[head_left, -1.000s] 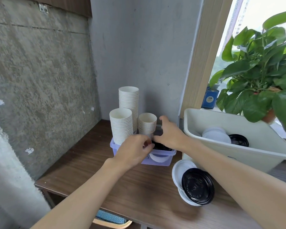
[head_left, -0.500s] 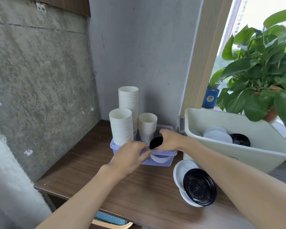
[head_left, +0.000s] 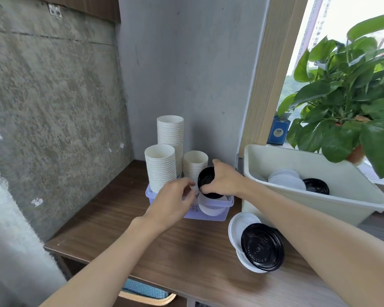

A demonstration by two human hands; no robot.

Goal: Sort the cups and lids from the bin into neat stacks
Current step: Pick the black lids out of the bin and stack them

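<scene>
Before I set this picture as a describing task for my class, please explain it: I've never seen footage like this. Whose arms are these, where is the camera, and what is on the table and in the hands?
No machine here: a person wears a wide-angle camera on the head, so this single picture looks forward and down along their own bare arms. On the wooden table stands a purple tray with three stacks of paper cups. Right of it sits a pale bin with more lids inside, and in front of that a loose black lid lies on white lids. The right hand grips a black lid, tipped on edge above the tray. The left hand hovers at the tray, fingers curled; whether it holds anything is unclear.
</scene>
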